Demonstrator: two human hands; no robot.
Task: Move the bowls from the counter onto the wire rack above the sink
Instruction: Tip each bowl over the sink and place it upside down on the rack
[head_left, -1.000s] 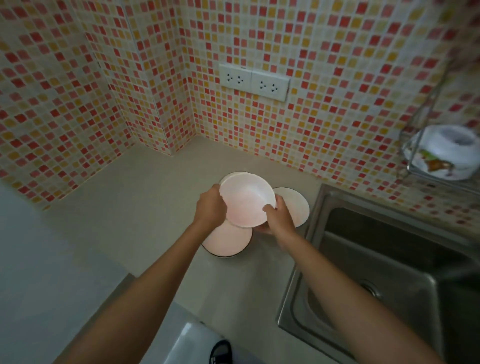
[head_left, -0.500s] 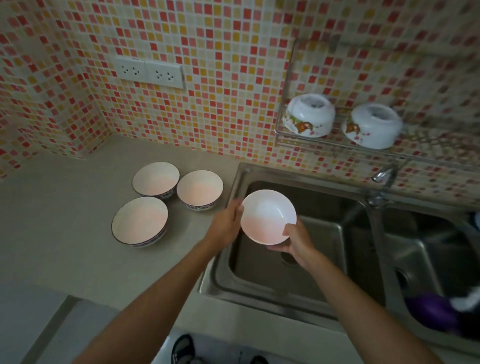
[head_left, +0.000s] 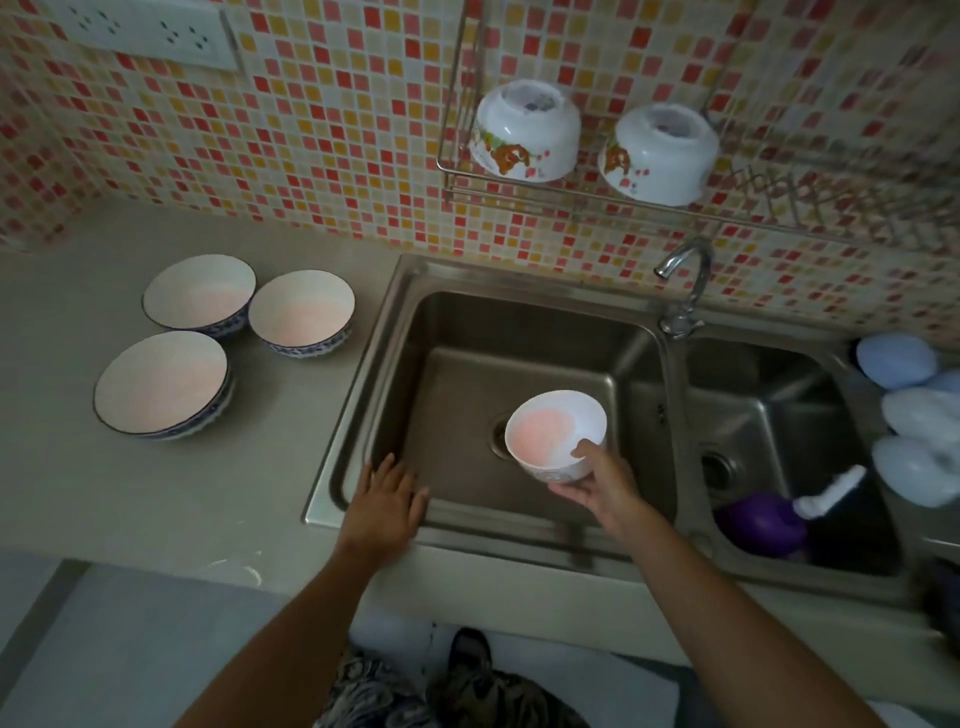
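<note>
Bowl over the sink, gripped by the right hand alone.
Left hand hangs open, empty. A one-handed rim pinch could slip on the lift to the rack; three bowls wait on the counter.
</note>
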